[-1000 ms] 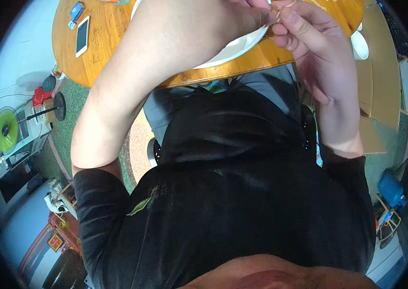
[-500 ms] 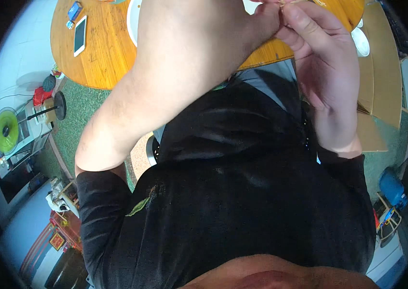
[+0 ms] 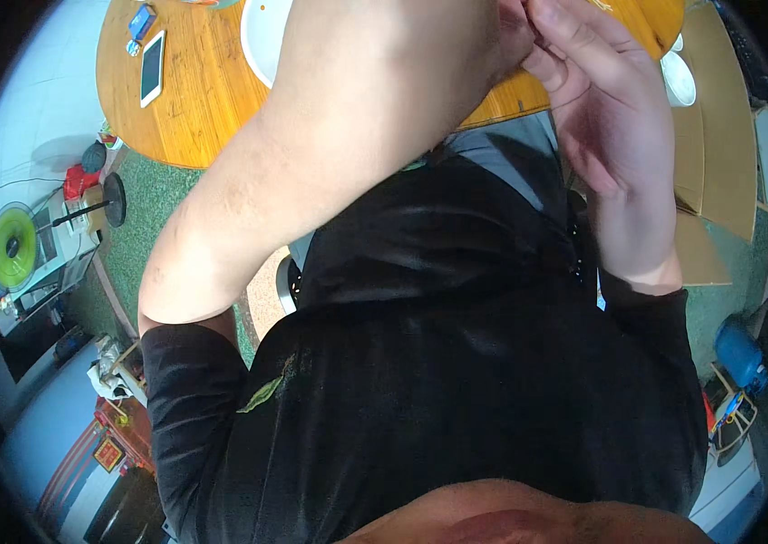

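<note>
The left hand (image 3: pixel 506 45) and right hand (image 3: pixel 603 91) meet over the right side of the desk (image 3: pixel 203 109); how far each grip is closed, and on what, I cannot tell.

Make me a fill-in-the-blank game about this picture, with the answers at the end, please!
1. Wearing no gloves, the left hand and right hand are ____.
2. In the picture, the phone lies toward the table's ____ side.
3. The shirt's main colour is ____.
4. The big jug at the far right is coloured ____.

Missing words: bare; left; black; blue.
</note>
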Motion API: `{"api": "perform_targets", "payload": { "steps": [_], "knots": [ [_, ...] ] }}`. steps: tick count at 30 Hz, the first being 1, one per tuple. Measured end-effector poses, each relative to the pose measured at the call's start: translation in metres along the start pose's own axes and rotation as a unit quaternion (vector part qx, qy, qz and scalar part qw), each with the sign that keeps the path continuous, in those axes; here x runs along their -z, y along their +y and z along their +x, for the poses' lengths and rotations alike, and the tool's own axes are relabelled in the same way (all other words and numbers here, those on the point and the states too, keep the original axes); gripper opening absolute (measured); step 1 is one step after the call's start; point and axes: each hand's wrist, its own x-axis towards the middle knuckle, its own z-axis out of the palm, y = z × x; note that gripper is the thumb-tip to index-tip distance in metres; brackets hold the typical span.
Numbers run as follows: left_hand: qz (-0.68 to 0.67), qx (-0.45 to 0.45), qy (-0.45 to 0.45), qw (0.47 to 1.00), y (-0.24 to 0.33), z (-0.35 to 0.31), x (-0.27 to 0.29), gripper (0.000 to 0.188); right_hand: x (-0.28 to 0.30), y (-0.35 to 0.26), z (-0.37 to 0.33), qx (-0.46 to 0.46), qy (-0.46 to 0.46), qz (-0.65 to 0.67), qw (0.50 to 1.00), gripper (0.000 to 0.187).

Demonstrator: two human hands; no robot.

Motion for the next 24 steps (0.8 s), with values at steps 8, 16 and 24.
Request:
{"api": "perform_targets", "payload": {
  "steps": [8, 16, 24],
  "knots": [
    [-0.176, 0.194, -0.101, 0.960, -0.001, 0.012, 0.003, 0.043, 0.014, 0.007, 0.011, 0.011, 0.006, 0.000, 1.000, 0.013],
    [-0.316, 0.326, -0.166, 0.875, -0.011, 0.016, 0.005, 0.037, 0.035, 0.041, 0.034, 0.141, -0.251, 0.121, 0.950, 0.011],
    [-0.380, 0.353, -0.179, 0.836, -0.018, 0.021, 0.004, 0.033, 0.028, 0.020, 0.022, 0.116, -0.094, -0.089, 0.985, 0.010]
  ]
}}
